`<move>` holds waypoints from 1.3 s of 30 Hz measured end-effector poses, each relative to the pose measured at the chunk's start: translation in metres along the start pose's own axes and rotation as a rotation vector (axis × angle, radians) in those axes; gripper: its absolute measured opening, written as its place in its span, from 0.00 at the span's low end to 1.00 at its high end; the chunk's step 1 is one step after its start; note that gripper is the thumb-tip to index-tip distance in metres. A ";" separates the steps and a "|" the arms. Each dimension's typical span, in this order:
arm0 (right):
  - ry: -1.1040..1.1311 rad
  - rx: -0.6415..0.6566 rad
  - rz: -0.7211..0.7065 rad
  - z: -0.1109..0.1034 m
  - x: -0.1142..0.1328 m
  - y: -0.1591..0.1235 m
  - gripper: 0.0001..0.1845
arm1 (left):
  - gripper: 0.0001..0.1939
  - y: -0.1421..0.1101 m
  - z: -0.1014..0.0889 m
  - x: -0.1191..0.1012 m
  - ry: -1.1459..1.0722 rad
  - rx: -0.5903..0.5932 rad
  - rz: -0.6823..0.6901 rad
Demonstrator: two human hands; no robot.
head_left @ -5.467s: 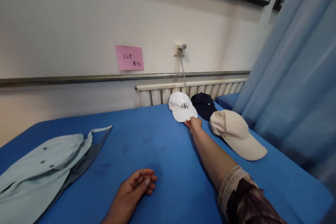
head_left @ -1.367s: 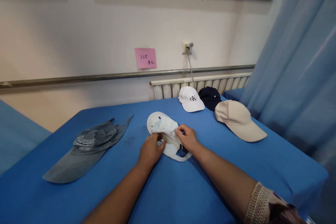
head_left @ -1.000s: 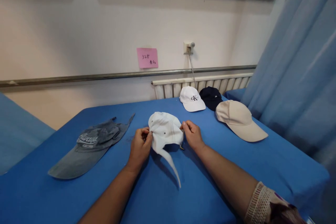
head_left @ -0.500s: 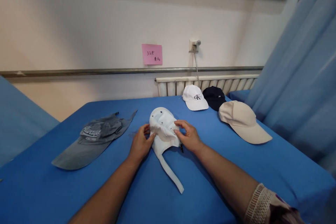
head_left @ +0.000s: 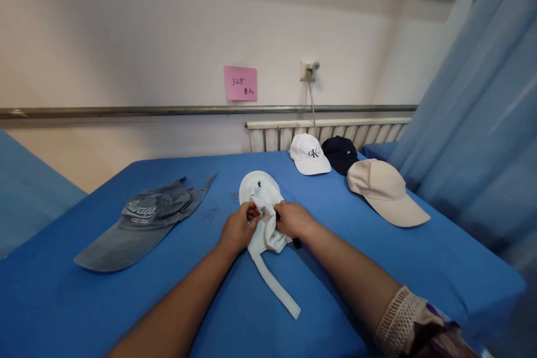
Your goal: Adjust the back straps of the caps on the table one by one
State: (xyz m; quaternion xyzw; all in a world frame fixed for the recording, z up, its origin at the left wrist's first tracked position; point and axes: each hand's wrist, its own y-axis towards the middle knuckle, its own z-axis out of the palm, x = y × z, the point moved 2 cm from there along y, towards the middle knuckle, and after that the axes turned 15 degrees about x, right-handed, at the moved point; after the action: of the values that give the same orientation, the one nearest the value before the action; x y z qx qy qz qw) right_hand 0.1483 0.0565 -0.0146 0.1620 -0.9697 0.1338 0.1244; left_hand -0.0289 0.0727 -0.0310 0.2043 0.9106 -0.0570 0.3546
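A pale, whitish baseball cap (head_left: 265, 201) lies in front of me, brim pointing away and its crown crumpled into folds. Its undone strap (head_left: 277, 286) trails toward me across the blue sheet. My left hand (head_left: 239, 228) pinches the crown fabric from the left side. On the other side my right hand (head_left: 294, 219) has its fingers closed on the cap's cloth, fingertips partly hidden in the folds. A small dark buckle shows just below the right hand.
A grey cap (head_left: 145, 218) with white lettering lies at the left. Toward the back right are a white cap (head_left: 309, 154), a navy cap (head_left: 339, 152) and a beige cap (head_left: 386, 190). The blue-covered table (head_left: 226, 319) meets a wall with a radiator; a blue curtain (head_left: 465, 123) hangs at the right.
Both hands have moved inward on the cap, and its crown has gone from hollow and spread to bunched folds. The right hand's fingers have closed. The view has shifted slightly.
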 end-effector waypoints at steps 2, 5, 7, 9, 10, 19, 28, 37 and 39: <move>0.002 -0.023 0.009 0.000 0.000 0.000 0.12 | 0.13 0.000 -0.005 -0.001 -0.003 -0.055 -0.020; 0.100 -0.140 0.088 -0.002 -0.007 0.000 0.10 | 0.14 -0.005 -0.019 -0.003 -0.030 -0.216 -0.006; 0.285 -0.318 0.170 -0.007 -0.018 -0.002 0.07 | 0.14 -0.008 -0.028 -0.002 -0.061 -0.348 -0.012; 0.496 -0.495 0.203 -0.009 -0.030 -0.004 0.05 | 0.13 -0.009 -0.034 0.001 -0.094 -0.427 -0.033; 0.576 -0.548 0.190 -0.008 -0.035 -0.004 0.05 | 0.13 -0.009 -0.036 0.002 -0.106 -0.443 -0.043; 0.870 -0.630 -0.019 -0.002 -0.050 -0.002 0.11 | 0.16 -0.020 -0.041 -0.012 -0.034 -0.430 0.016; 0.769 -0.269 -0.436 -0.003 -0.037 -0.056 0.02 | 0.06 -0.067 -0.006 -0.081 0.199 0.342 0.462; 0.407 0.045 -0.461 0.004 -0.035 -0.063 0.14 | 0.07 -0.072 0.030 -0.081 0.255 0.615 0.547; 0.317 0.037 -0.426 0.003 -0.033 -0.064 0.16 | 0.05 -0.073 0.031 -0.082 0.277 0.604 0.541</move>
State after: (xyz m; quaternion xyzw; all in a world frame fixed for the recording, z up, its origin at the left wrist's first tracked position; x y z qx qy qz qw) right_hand 0.2005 0.0061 -0.0129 0.3418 -0.8795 0.1462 0.2971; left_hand 0.0145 -0.0282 -0.0021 0.5361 0.8057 -0.1982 0.1553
